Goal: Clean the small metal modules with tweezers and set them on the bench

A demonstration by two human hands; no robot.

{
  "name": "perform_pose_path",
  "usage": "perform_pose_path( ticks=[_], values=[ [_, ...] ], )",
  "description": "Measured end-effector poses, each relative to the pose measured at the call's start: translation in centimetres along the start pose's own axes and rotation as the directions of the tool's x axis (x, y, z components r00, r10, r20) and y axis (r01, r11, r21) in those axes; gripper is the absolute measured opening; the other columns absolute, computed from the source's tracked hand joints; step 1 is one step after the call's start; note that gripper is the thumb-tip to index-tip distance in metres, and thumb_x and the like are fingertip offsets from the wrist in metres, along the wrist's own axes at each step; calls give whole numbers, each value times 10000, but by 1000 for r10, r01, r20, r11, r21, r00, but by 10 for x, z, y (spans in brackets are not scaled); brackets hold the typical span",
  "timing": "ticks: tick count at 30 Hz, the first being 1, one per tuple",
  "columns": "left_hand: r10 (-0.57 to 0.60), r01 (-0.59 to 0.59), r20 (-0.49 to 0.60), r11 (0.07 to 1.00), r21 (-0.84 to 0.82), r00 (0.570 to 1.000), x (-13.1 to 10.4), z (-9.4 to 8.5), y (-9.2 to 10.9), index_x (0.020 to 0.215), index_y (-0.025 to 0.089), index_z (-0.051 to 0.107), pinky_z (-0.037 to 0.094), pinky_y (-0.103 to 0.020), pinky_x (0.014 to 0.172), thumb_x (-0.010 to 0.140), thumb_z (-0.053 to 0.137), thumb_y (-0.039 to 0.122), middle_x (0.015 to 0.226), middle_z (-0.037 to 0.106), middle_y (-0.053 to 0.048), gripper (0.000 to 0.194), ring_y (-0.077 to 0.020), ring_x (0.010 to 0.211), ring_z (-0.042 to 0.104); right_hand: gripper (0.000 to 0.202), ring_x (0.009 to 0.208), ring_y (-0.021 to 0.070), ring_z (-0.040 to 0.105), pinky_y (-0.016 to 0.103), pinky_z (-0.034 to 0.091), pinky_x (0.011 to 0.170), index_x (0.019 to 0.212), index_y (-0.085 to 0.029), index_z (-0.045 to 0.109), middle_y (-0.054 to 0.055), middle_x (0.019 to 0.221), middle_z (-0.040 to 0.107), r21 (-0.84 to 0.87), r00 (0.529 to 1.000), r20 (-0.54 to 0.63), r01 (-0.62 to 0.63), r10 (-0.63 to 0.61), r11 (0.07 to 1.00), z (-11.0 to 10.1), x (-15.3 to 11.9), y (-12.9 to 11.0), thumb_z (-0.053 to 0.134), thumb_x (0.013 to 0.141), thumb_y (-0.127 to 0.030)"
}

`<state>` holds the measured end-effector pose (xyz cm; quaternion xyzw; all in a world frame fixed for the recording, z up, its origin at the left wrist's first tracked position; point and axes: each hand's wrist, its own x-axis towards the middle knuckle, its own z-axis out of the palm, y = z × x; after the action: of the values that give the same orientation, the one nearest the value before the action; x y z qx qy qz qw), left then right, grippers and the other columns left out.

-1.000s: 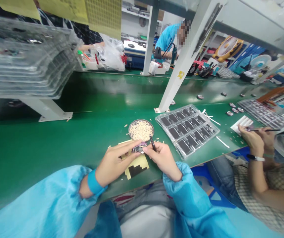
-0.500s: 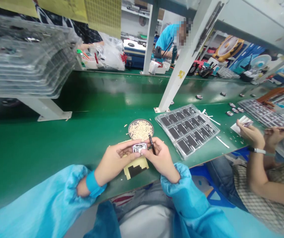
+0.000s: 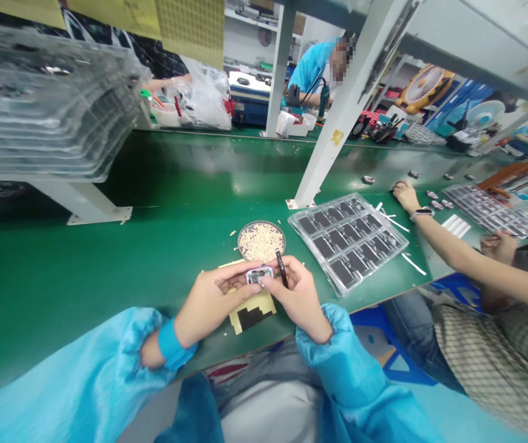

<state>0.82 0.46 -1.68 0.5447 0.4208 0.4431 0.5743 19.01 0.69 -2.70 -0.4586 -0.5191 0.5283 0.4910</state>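
Observation:
Between both hands sits a small rounded electronic device [image 3: 259, 275], its open face showing silvery parts and a purple-tinted edge. Fingers and thumb of my left hand [image 3: 220, 299] grip it from the left. My right hand [image 3: 295, 291] holds its other side, the thumb pressing on the face. A slim black tool [image 3: 282, 268] with pale lettering, like tweezers, stands up between the right fingers; its lower end is hidden. Under the hands lies a yellow sheet [image 3: 264, 302] with black patches. Just beyond is a round dish [image 3: 240, 246] full of small cream-coloured pieces.
A clear tray [image 3: 301, 256] of dark rectangular screens lies right of my hands. White strips [image 3: 414, 264] lie beside it. A co-worker's hand [image 3: 406, 194] reaches over the green bench [image 3: 172, 246] at right. A white post [image 3: 326, 129] stands ahead; stacked plastic trays [image 3: 52, 123] are at left.
My hands stay almost in place, still on the device. The co-worker at right has stretched one arm forward across the bench, and the white sheet once in that hand now lies on the bench.

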Motion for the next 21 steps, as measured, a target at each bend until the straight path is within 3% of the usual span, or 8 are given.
perform_pose_path(
  ticks=[13, 21],
  values=[
    [-4, 4, -13, 1000, 8, 1000, 0, -1, -5, 1189, 201, 739, 569, -385, 1020, 801, 812, 328, 1224, 745, -76, 415, -274, 1129, 706, 354, 799, 178, 625, 285, 515, 708, 987, -203, 653, 32, 874, 673, -17, 999, -27, 17, -17, 1000, 2, -1, 1, 818, 745, -401],
    [-7, 7, -8, 1000, -28, 1000, 0, 0, -6, 1184, 206, 740, 557, -386, 1038, 788, 826, 298, 1233, 741, -76, 415, -269, 1140, 700, 339, 590, 107, 469, 250, 411, 550, 1003, -197, 664, 10, 834, 643, -61, 997, -61, 34, -38, 998, 3, -5, 3, 814, 752, -368]
  ],
)
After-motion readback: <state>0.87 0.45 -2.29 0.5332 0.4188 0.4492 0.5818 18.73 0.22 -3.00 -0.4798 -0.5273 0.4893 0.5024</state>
